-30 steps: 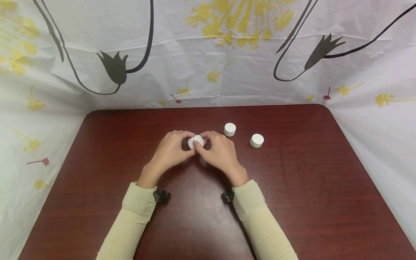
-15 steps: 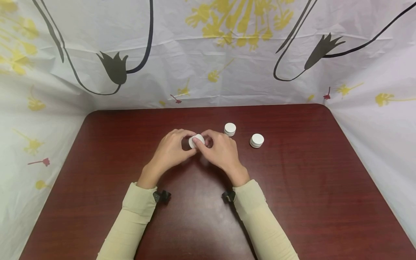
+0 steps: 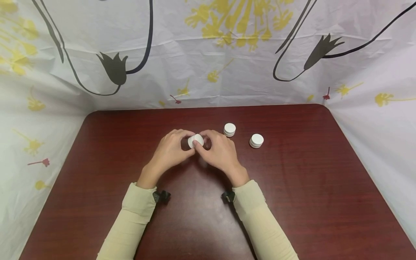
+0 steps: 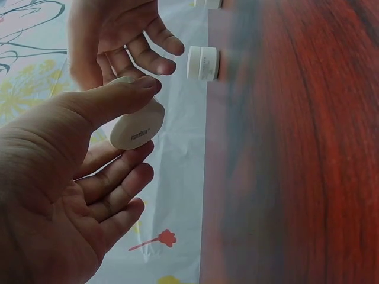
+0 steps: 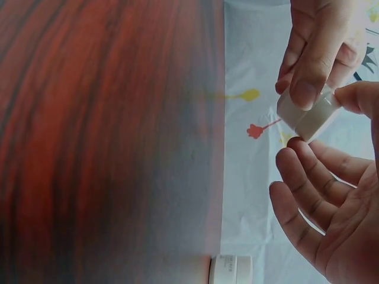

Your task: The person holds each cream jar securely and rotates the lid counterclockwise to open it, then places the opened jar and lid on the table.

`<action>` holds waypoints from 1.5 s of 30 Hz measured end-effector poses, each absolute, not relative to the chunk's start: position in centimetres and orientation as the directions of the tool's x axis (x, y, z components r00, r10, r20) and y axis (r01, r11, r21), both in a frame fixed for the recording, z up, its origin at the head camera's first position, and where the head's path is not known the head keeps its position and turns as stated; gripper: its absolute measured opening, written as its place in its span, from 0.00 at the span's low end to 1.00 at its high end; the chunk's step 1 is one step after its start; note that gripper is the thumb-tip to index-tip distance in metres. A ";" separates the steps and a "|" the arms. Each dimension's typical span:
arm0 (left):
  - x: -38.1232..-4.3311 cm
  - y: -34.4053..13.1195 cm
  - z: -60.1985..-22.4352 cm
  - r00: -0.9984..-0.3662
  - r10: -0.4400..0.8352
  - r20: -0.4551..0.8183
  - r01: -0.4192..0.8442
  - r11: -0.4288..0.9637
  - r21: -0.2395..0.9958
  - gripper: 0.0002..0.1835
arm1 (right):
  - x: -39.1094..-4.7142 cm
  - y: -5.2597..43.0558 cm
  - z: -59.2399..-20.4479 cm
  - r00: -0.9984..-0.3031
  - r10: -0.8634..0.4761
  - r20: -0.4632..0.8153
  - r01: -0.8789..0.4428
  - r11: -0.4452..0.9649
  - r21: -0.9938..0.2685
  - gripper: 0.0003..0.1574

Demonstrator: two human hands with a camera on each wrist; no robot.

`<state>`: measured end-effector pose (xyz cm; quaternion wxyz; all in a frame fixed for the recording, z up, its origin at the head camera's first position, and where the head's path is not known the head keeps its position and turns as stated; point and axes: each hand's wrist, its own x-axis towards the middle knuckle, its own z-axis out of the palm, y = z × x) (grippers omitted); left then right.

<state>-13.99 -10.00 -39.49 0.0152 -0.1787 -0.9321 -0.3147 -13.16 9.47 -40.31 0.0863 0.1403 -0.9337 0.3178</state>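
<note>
Both hands hold one small white screw-top jar (image 3: pixel 196 137) between them, at the middle of the far half of the table. My left hand (image 3: pixel 170 146) grips one end of it, thumb on the near side and fingers beyond. My right hand (image 3: pixel 221 150) pinches the other end, with its thumb tip on the white round face. In the left wrist view small dark lettering shows on the jar's flat face (image 4: pixel 139 127). A seam runs round the tilted jar (image 5: pixel 290 115) in the right wrist view, where the two hands' fingers partly cover it.
Two similar white jars stand upright right of the hands: one jar (image 3: pixel 229 129) close behind the right knuckles, another jar (image 3: pixel 256 141) farther right. The dark red wooden table (image 3: pixel 308 180) ends at a white curtain (image 3: pixel 195 54) printed with flowers.
The held jar and the right fingers shift slightly up and right, then back, with a small turn of the right thumb. The other jars stay put.
</note>
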 end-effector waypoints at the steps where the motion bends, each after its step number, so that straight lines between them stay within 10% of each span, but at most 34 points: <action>1: -14.0 -10.0 -39.5 -0.935 0.324 0.141 0.343 0.738 0.581 0.22 | -13.1 9.5 -40.3 -0.946 -0.206 0.250 -0.315 0.761 -0.566 0.23; 45: -13.9 -10.1 -39.5 -0.935 0.330 0.128 0.341 0.747 0.571 0.22 | -13.2 9.7 -40.1 -0.951 -0.234 0.200 -0.307 0.764 -0.568 0.21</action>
